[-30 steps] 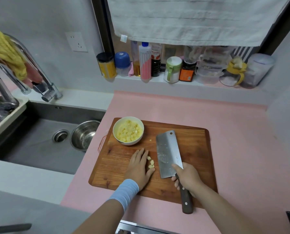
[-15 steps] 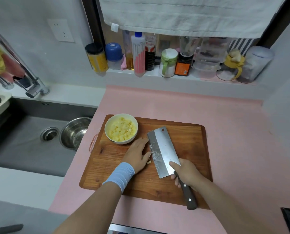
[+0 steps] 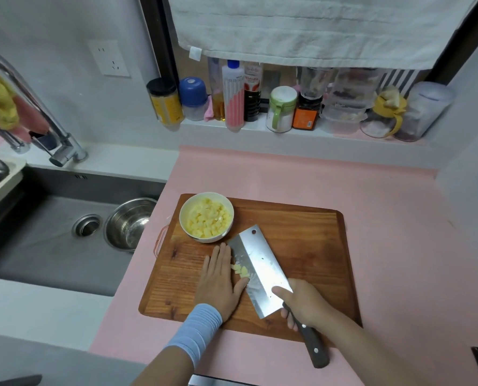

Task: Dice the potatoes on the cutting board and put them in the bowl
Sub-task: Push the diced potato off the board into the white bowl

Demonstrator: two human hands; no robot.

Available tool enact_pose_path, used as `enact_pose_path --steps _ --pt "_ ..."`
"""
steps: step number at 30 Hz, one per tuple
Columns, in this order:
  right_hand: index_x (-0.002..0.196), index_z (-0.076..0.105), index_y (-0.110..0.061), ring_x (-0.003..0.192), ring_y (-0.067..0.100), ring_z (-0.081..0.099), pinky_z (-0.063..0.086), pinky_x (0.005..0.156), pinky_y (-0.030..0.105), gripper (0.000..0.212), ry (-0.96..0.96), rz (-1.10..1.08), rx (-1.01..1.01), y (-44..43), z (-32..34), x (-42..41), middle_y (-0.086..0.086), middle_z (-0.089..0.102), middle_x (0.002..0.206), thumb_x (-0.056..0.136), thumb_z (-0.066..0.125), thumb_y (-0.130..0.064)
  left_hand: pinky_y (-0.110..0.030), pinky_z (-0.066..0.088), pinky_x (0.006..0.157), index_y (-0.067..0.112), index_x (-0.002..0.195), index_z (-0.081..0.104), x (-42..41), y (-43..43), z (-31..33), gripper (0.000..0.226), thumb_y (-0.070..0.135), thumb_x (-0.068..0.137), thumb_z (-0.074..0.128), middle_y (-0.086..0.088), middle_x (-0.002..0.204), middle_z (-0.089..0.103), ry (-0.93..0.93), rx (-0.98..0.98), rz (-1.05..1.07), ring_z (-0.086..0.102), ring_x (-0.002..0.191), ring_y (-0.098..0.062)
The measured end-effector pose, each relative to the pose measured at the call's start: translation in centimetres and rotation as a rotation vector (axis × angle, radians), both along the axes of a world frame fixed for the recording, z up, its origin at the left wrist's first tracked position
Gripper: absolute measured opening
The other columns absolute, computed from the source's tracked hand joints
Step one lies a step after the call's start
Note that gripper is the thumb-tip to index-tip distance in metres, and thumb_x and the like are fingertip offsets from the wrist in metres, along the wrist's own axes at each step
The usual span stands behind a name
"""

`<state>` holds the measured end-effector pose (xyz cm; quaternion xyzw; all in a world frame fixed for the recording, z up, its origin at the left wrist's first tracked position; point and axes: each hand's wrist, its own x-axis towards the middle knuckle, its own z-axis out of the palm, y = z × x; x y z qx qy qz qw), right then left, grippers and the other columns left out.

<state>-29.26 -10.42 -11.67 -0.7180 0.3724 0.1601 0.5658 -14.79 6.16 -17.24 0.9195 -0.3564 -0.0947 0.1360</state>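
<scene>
As your right hand grips the knife like a scoop, your left hand — fingers straight — pushes potato cubes against it, near the board's middle.

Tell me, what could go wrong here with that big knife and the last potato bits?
The left hand lies flat, fingers right beside the cleaver edge; a slip could nick them. The few loose dice between hand and blade could spill on the way to the bowl. The blade tip sits close to the bowl and might knock it.
</scene>
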Motion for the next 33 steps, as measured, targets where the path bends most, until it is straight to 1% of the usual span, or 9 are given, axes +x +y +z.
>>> enact_pose_path --steps 7,12,16,19,22,25,29,31,33 --pt "0.105 0.057 -0.005 0.043 0.023 0.055 0.048 0.047 0.03 0.025 0.008 -0.039 0.049 3.0 -0.1 0.3 0.011 0.061 0.062 0.105 0.051 -0.029 -0.032 -0.017 0.119 0.018 0.147 -0.029 -0.7 -0.6 0.4 0.081 0.065 0.084 -0.008 0.001 0.16 -0.027 0.074 0.025 0.016 -0.022 0.15 -0.016" --pt "0.102 0.057 -0.003 0.043 0.023 0.055 0.046 0.045 0.028 0.026 -0.004 -0.074 0.119 4.0 0.0 0.2 0.01 0.062 0.062 0.106 0.049 -0.028 -0.031 -0.013 0.122 0.02 0.149 -0.028 -1.7 -1.1 1.4 0.082 0.062 0.095 0.017 0.003 0.16 -0.028 0.205 -0.13 -0.038 -0.027 0.147 -0.013" --pt "0.109 0.06 -0.005 0.045 0.019 0.051 0.042 0.044 0.027 0.029 -0.042 -0.164 0.206 3.5 0.7 -0.6 0.008 0.061 0.064 0.108 0.047 -0.03 -0.028 0.015 0.122 0.024 0.158 0.016 -0.7 0.0 3.4 0.063 0.033 0.101 0.041 0.009 0.164 0.019 0.44 -0.588 0.06 0.014 0.151 -0.009" --pt "0.112 0.06 -0.008 0.048 0.019 0.051 0.043 0.046 0.028 0.028 -0.062 -0.19 0.207 2.3 1.6 -1.4 0.009 0.061 0.067 0.108 0.048 -0.032 -0.025 0.04 0.109 0.022 0.133 0.054 1.2 1.5 4.7 0.04 0.017 0.096 0.041 0.008 0.133 0.059 0.201 -0.74 0.166 0.052 0.124 -0.003" --pt "0.111 0.061 -0.008 0.05 0.019 0.052 0.044 0.048 0.029 0.029 -0.094 -0.207 0.195 1.1 2.7 -1.9 0.01 0.062 0.07 0.107 0.049 -0.035 -0.025 0.045 0.098 0.016 0.116 0.063 3.1 1.8 5.6 0.032 0.005 0.092 0.045 0.006 0.112 0.064 0.054 -0.789 0.232 0.056 0.106 -0.004" --pt "0.11 0.061 -0.007 0.051 0.019 0.053 0.045 0.049 0.03 0.031 -0.132 -0.209 0.184 0.4 3.9 -1.3 0.011 0.062 0.072 0.106 0.05 -0.036 -0.03 0.047 0.093 0.015 0.11 0.066 5.0 1.3 6.5 0.028 0.001 0.091 0.052 0.003 0.108 0.065 -0.039 -0.735 0.22 0.058 0.104 -0.013" --pt "0.11 0.061 -0.009 0.049 0.019 0.053 0.045 0.047 0.028 0.031 -0.174 -0.207 0.161 0.2 4.9 0.2 0.011 0.063 0.07 0.106 0.051 -0.038 -0.027 0.046 0.075 0.02 0.089 0.07 5.6 1.4 6.1 0.017 0.007 0.078 0.067 0.005 0.092 0.063 -0.166 -0.449 -0.042 0.059 0.084 -0.017" --pt "0.111 0.062 -0.009 0.049 0.019 0.053 0.044 0.046 0.028 0.031 -0.17 -0.21 0.157 0.5 4.8 0.6 0.01 0.063 0.069 0.106 0.051 -0.038 -0.025 0.048 0.069 0.022 0.096 0.071 4.9 1.9 4.3 0.018 0.014 0.079 0.07 0.005 0.095 0.063 -0.152 -0.317 -0.11 0.063 0.084 -0.018" --pt "0.112 0.062 -0.009 0.048 0.019 0.053 0.044 0.047 0.028 0.031 -0.158 -0.219 0.152 1.0 4.5 0.6 0.01 0.062 0.068 0.106 0.051 -0.038 -0.03 0.052 0.078 0.021 0.112 0.07 4.5 2.0 2.7 0.025 0.023 0.088 0.065 0.001 0.107 0.063 -0.08 -0.21 -0.023 0.062 0.099 -0.022"
